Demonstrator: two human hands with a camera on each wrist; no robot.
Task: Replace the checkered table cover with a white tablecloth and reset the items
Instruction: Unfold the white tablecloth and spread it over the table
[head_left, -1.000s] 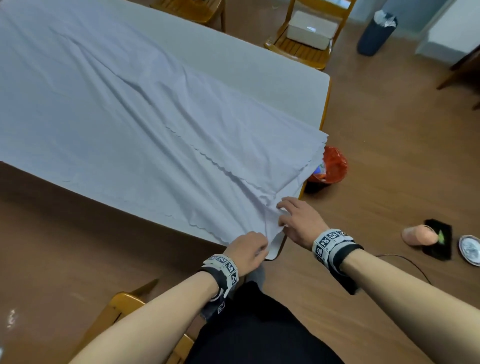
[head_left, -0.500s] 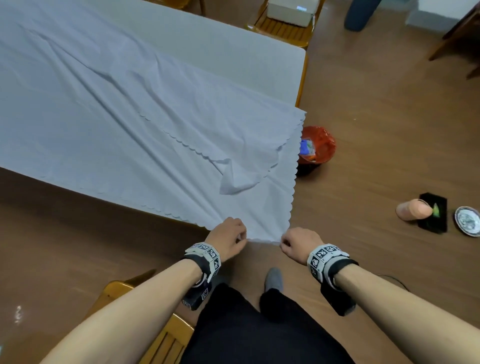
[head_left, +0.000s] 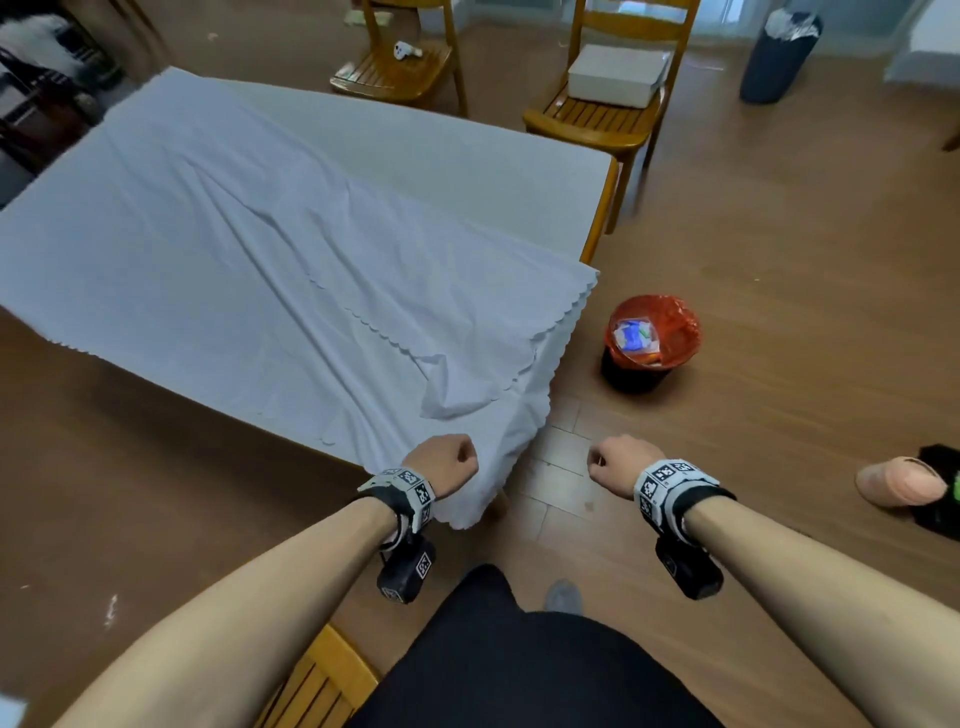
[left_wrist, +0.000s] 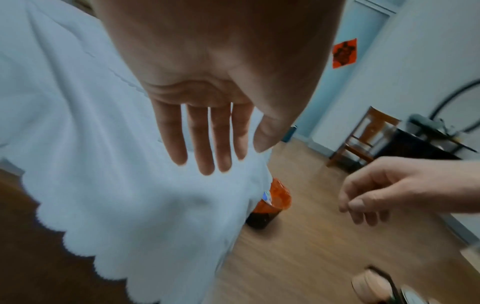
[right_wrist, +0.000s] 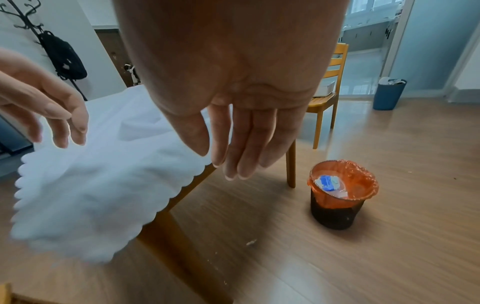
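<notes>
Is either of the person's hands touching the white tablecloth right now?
Apart. The right wrist view shows the right hand over bare floor, and the left hand lifted clear of the tablecloth, fingers relaxed.

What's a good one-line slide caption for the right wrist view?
Right hand open and empty above the white tablecloth's scalloped corner, with an orange-lined wastebasket on the wooden floor.
</notes>
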